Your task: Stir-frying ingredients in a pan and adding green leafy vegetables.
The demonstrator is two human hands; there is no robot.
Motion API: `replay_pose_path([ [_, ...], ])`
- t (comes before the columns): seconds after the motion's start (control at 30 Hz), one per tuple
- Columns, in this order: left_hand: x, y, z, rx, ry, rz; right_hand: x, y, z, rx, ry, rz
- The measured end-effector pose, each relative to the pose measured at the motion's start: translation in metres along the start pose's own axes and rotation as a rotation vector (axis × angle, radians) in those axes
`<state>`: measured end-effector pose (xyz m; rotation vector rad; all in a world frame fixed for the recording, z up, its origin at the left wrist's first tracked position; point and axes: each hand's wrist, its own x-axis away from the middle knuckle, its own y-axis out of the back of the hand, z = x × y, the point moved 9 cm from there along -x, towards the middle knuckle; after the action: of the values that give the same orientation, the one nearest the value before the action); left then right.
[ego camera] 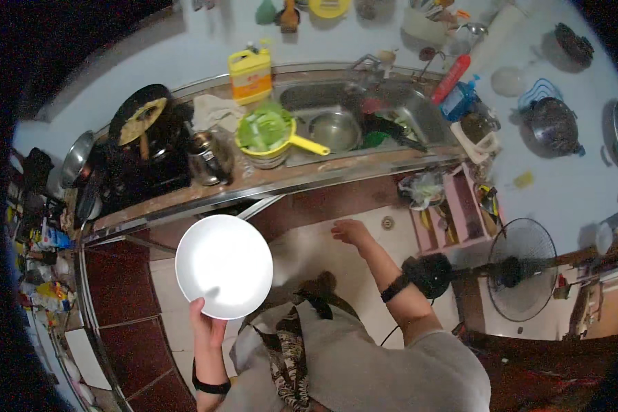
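Observation:
My left hand grips a white bowl by its near rim, thumb over the edge. The bowl's inside faces up, bright with glare, and nothing shows in it. Out over the floor, my right hand is stretched forward with nothing in it, its fingers a little apart. On the counter ahead, a yellow strainer with a handle holds green leafy vegetables. Left of it stands a metal pot or kettle. A dark wok on the stove contains yellowish food and a wooden-handled utensil.
The steel sink holds a metal basin and a dark-handled pan or utensil. A yellow jug stands behind the strainer. Right of me are a pink rack and a standing fan. A metal bowl leans beside the stove.

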<state>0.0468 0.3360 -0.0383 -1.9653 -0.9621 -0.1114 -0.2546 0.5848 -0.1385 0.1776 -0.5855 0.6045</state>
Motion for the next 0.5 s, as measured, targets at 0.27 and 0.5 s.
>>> replay_pose_path([
  [0.27, -0.046, -0.163, 0.156, -0.127, 0.357, 0.164, -0.016, 0.192, 0.085, -0.245, 0.285, -0.253],
  [0.5, -0.098, -0.230, 0.253, -0.155, 0.554, 0.232, -0.058, 0.274, 0.137, -0.213, 0.365, -0.280],
])
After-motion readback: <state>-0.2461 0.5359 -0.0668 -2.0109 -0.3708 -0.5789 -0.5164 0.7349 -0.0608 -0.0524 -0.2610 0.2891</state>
